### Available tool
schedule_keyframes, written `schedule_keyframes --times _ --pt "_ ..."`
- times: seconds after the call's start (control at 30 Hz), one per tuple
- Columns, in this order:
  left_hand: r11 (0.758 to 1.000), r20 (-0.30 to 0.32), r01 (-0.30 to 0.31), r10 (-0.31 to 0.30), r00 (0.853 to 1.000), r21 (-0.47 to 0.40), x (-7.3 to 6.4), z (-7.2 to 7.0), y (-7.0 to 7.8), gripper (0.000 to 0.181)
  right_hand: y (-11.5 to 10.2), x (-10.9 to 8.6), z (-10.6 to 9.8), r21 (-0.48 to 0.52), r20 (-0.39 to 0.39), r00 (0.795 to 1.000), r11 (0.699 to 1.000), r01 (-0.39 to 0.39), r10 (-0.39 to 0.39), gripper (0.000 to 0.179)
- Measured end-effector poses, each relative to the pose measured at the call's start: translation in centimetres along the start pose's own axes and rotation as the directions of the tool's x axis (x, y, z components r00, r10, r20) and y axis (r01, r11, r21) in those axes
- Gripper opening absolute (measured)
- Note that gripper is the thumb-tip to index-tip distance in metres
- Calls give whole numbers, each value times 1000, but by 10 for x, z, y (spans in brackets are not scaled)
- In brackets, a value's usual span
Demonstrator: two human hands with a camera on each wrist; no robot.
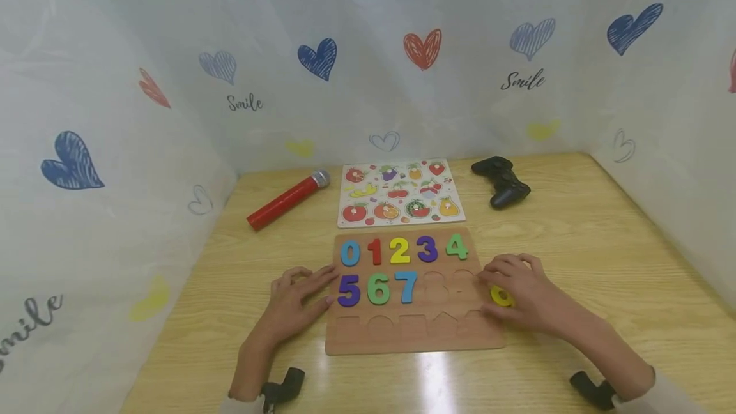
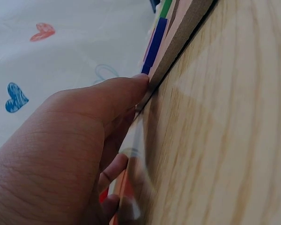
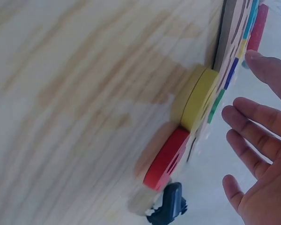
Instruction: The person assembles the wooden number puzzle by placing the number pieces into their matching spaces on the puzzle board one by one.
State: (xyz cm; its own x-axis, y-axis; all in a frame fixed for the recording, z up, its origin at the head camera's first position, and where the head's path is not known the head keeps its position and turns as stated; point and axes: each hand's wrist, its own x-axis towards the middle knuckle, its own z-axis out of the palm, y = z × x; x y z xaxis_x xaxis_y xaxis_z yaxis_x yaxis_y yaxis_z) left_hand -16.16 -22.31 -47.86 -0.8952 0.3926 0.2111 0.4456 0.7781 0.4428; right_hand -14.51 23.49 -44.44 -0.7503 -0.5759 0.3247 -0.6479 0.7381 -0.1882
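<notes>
A wooden number board (image 1: 379, 344) lies on the table with coloured digits 0 to 7 in its upper two rows. Its remaining recesses show bare wood. My left hand (image 1: 290, 305) rests at the board's left edge, its fingertips and thumb touching near the purple 5 (image 1: 349, 291). Just right of the board, my right hand (image 1: 523, 292) is spread above a yellow rounded number piece (image 1: 503, 303), palm down. In the right wrist view a red number piece (image 3: 165, 161) lies beside the yellow one, and the fingers stand apart from both. The head view hides the red piece.
Behind the number board lies a fruit puzzle board (image 1: 374, 193). A red microphone (image 1: 287, 201) is at the back left, and a black game controller (image 1: 503, 182) at the back right. White curtains (image 1: 368, 101) with printed hearts enclose the table's back and sides.
</notes>
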Motion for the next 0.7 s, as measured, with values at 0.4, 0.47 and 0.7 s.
schedule_keyframes --times 0.4,0.47,0.7 --pt "1000 7 8 -7 1000 -12 1 1 1 48 8 -14 -9 -13 65 996 998 -63 64 48" --pt "1000 1 1 -1 1000 -7 0 1 1 48 10 -16 -11 -8 71 995 998 -67 67 49" --pt "1000 -10 -6 6 1000 -15 0 0 1 49 16 -23 -16 0 85 993 996 -85 85 51"
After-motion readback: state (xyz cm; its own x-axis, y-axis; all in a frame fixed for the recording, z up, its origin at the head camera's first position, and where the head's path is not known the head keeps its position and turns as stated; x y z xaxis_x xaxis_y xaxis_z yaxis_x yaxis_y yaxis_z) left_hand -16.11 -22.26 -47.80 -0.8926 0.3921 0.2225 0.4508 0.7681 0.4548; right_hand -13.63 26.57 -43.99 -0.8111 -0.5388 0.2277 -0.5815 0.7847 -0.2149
